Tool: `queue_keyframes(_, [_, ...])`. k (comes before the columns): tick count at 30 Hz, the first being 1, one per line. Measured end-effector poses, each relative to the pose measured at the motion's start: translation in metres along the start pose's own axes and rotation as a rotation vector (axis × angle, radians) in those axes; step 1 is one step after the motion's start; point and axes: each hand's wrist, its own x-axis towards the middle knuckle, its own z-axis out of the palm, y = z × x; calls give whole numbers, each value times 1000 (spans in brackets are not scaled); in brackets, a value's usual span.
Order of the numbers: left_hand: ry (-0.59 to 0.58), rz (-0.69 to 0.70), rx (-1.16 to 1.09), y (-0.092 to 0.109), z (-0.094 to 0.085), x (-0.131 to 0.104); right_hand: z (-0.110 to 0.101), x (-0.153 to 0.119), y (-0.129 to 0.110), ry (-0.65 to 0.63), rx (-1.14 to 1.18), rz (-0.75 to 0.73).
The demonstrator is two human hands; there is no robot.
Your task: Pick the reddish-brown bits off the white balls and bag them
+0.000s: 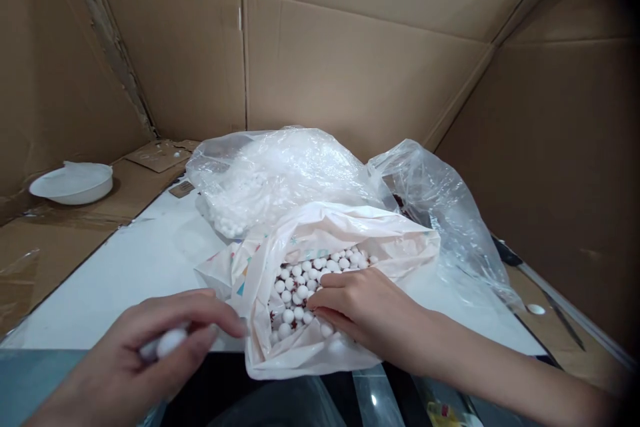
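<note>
An opened white plastic bag (345,220) with coloured prints holds many small white balls (303,291), with dark red star-shaped bits between them. My right hand (353,300) reaches into the bag from the right, its fingers bent and pressed together among the balls; whatever is at the fingertips is hidden. Left of the bag, my left hand (150,347) is curled around a white ball (171,342), and a second pale one may sit behind it. Its index finger stretches toward the bag's left edge, close to or touching it.
Behind stands a large clear bag (290,173) of white balls, with another clear plastic bag (440,213) to its right. A white bowl (75,183) is at far left. A blade-like tool (563,317) and a white disc (535,309) lie right. Cardboard walls (360,67) surround the white tabletop (145,260).
</note>
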Motion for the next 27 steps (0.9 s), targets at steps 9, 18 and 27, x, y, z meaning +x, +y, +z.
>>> queue_keyframes(9, [-150, 610, 414, 24, 31, 18, 8, -4, -7, -125, -244, 4])
queue_keyframes(18, [-174, 561, 497, 20, 31, 22, 10, -1, -6, -136, -298, -15])
queue_keyframes(27, [-319, 358, 694, 9, 26, 16, 15, -3, -7, -145, -388, -65])
